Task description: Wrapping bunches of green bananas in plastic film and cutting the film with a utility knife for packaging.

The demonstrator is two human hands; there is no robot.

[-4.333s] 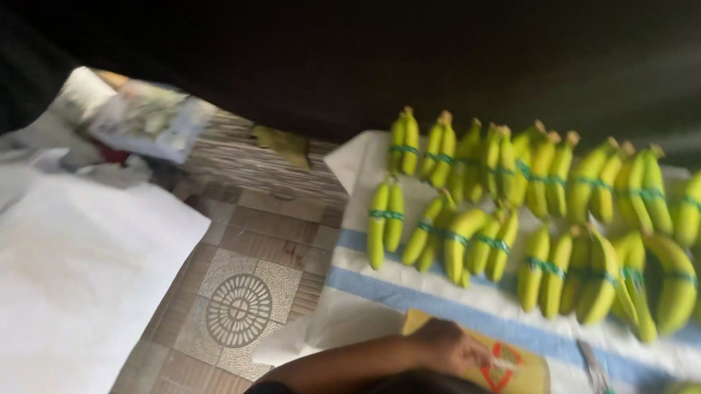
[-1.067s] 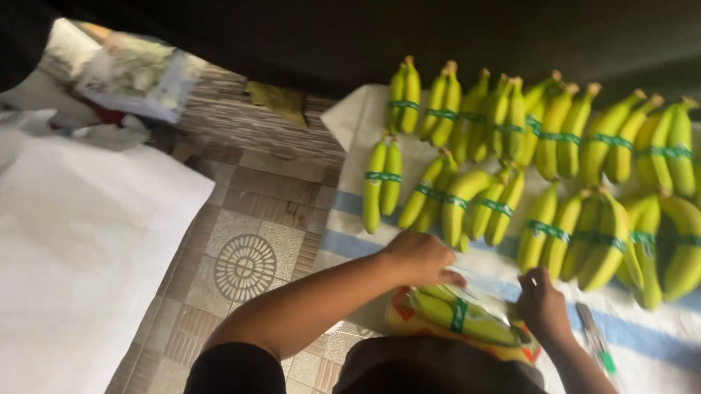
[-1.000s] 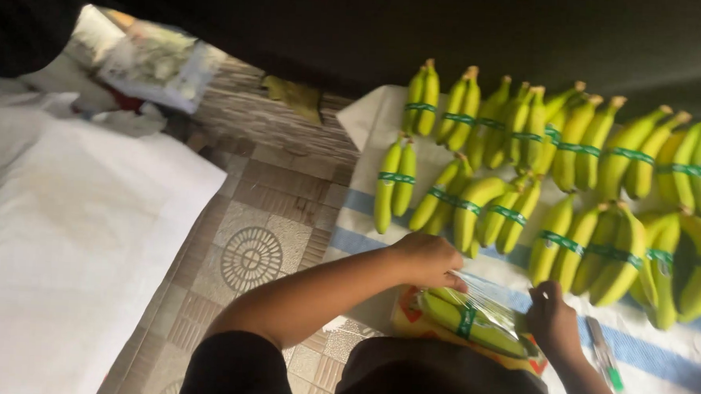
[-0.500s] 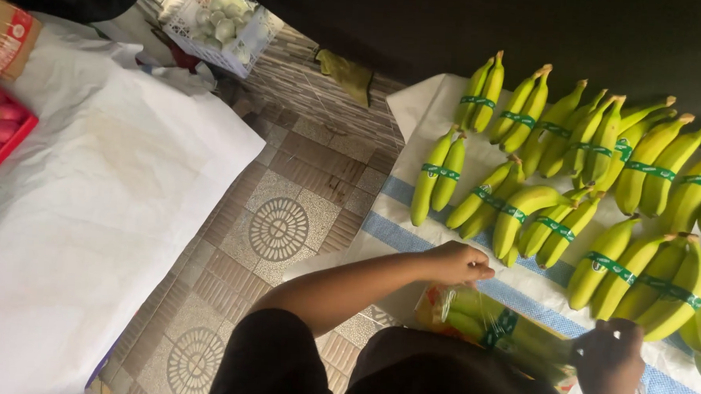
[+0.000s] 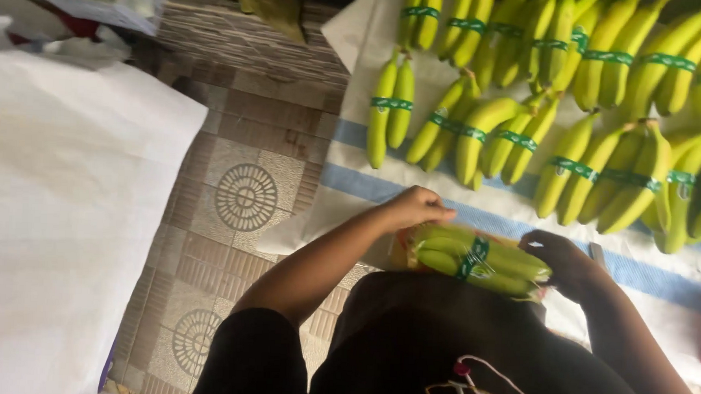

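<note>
Both hands work one small bunch of green bananas (image 5: 474, 261) held low in front of the body, a green band around its middle and what looks like a clear bag with an orange edge about it. The left hand (image 5: 417, 208) curls its fingers together over the bunch's near-left end, pinching the wrap there; the right hand (image 5: 564, 265) cups the far-right end, fingers closed around the tips. Beyond the fingertips, on a white cloth with blue stripes (image 5: 413, 196), lie rows of banded banana bunches (image 5: 529, 79) — well apart from the one in hand. Left of the left wrist is patterned floor tile (image 5: 244, 196), then a white sheet (image 5: 58, 208).

A fair way to handle this: support the bunch from both ends evenly, keep the grip on the wrap rather than squeezing fruit — and avoid twisting at the band.
</note>
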